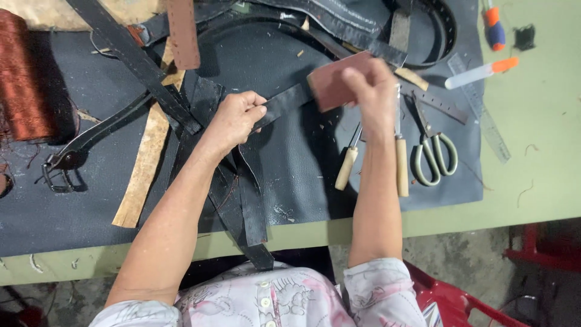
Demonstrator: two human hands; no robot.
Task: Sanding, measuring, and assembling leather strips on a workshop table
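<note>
- Far left: spool of copper-red thread (pixel 21 75) lies on the dark mat (pixel 302 163) covering the green surface (pixel 538 133).
- Beside it: black strap with a metal buckle (pixel 57 169); a tan raw leather strip (pixel 142 163) runs diagonally; several other black strips are piled loose and crossing.
- Left hand (pixel 233 118): fingers closed, pinching a black leather strap (pixel 284 102) near its free end and holding it raised off the mat.
- Right hand (pixel 372 91): fingers pinched on a reddish-brown sanding block (pixel 336 82), its face pressed to the strap's end; block and hand are blurred.
- Under the right forearm: two wooden-handled tools (pixel 348 166), blades partly hidden.
- Right of these: pale-handled scissors (pixel 433 154), closed; a clear ruler (pixel 484 112); two orange-tipped tools (pixel 478 72) on the bare surface.
- Progress, as judged: only the strap end under the block is being worked; whether it is smooth yet cannot be told. The other strips lie unheld, no finished piece set apart.
</note>
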